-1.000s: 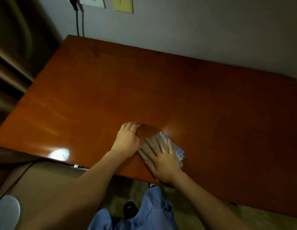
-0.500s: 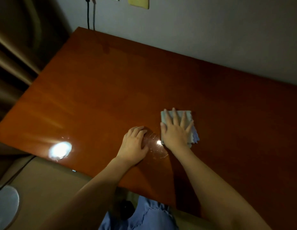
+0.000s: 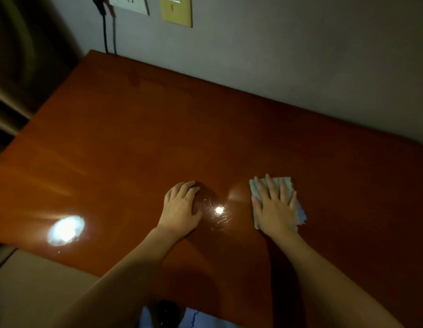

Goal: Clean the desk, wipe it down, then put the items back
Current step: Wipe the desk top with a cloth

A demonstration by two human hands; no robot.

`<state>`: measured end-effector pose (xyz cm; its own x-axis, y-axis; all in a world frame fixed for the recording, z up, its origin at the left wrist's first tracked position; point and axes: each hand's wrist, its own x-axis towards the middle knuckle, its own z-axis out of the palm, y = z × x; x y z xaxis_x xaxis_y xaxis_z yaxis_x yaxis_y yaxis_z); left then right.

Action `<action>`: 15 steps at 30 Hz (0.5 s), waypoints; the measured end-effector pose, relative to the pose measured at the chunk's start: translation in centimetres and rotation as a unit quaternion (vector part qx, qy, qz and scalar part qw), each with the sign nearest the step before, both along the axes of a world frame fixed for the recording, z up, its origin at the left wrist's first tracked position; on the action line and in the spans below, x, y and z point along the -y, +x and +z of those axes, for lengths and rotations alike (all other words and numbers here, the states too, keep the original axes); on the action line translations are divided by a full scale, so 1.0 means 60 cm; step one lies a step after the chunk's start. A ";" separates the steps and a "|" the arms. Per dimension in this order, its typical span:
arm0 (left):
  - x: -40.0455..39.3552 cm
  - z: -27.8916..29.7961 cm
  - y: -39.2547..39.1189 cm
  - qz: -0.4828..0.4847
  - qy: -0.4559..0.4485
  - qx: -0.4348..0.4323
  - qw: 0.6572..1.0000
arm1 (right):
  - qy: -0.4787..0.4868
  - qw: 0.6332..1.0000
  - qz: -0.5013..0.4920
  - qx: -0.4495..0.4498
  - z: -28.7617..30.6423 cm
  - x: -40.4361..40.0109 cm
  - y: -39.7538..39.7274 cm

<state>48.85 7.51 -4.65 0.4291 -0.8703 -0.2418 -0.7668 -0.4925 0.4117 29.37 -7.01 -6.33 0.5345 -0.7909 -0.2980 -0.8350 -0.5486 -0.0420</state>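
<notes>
Both of our hands lie on the desk (image 3: 134,129), near its front edge. Our right hand (image 3: 275,209) presses flat on the cloth (image 3: 285,185), fingers straight and spread, nothing curled round it. The cloth is a pale folded square that shows beyond our fingertips and out past the little-finger side, where a frayed bluish corner sticks out; its left edge runs along our thumb. Our left hand (image 3: 182,209) rests palm down on the bare wood, well to the left of the cloth and apart from it, fingers bent loosely and holding nothing. Between the two hands a small glint sits on the polished wood with faint circular smears around it. Farther left of our left hand a larger bright reflection (image 3: 65,229) glares off the surface. Beyond both hands, on the wall, hang a white socket plate (image 3: 132,4) with cables (image 3: 110,31) dropping behind the desk, and a yellow plate (image 3: 177,10) beside it.
</notes>
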 end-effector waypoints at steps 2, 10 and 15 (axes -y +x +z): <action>0.006 -0.001 0.001 0.006 -0.005 0.002 1.000 | 0.007 0.999 -0.052 0.011 0.005 0.019 0.065; 0.021 -0.006 0.022 -0.002 0.012 0.030 0.999 | 0.011 0.987 0.155 0.031 -0.006 -0.048 0.137; 0.064 -0.006 0.019 0.014 0.007 0.044 0.999 | 0.027 0.945 0.327 -0.002 -0.021 -0.022 0.014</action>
